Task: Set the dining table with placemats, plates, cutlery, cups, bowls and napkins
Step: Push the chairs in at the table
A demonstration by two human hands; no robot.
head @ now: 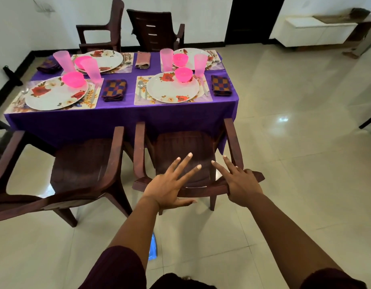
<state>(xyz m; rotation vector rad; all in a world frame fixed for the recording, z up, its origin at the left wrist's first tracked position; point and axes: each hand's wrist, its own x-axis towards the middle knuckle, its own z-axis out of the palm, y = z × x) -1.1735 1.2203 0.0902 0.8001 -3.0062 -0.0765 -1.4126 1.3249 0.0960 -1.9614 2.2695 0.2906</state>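
1. Your left hand (167,184) rests on the top rail of the near chair (186,155), fingers straight and spread over the seat, thumb lying along the rail; it grips nothing.
2. Your right hand (239,182) sits on the same rail toward its right end, fingers stretched forward, thumb tucked under the rail edge. It rests there rather than clenching.
3. The chair is pushed partly under the desk (122,119), which wears a purple cloth.
4. Four places are laid on the desk. The near right one has a placemat (138,101), a floral plate (172,88), a pink bowl (183,74) on the plate's far edge, and a spoon (140,86) just left of the plate.
5. A checked napkin (221,85) lies right of that setting; another (114,90) lies between the two near settings.
6. A pink cup (200,64) stands near the bowl, beyond the plate.
7. A second chair (76,167) stands to your left, and two more beyond the desk.
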